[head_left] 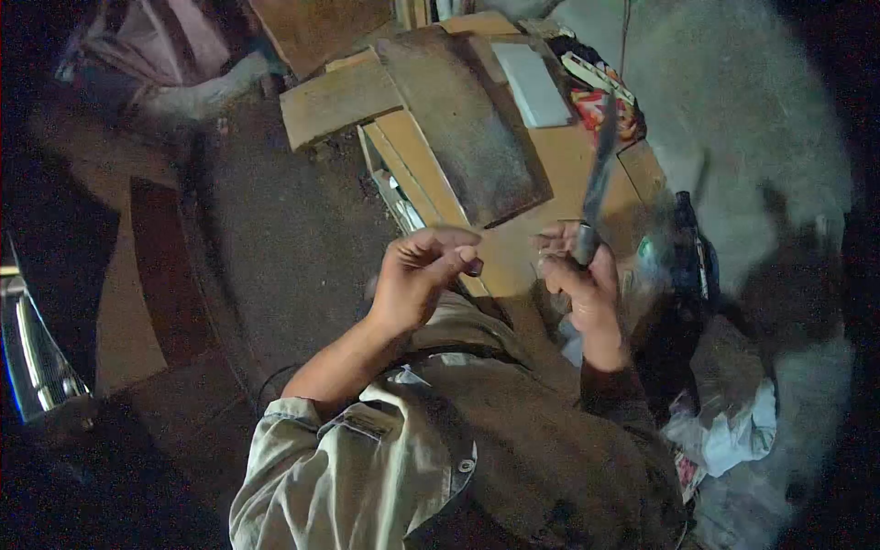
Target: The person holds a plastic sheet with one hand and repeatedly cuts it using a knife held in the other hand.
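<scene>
The right hand is clamped around the handle of a knife, whose blade points up beyond that grip. Beside it, the left hand curls thumb toward fingers; I cannot tell whether it pinches anything.

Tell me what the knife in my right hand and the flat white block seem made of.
Knife: the blade looks like metal, dull grey with a faint sheen; the dark handle is partly hidden, so its material stays open.
White block: perhaps foam or coated card, judging by its pale, plain faces; I can't tell which.
</scene>
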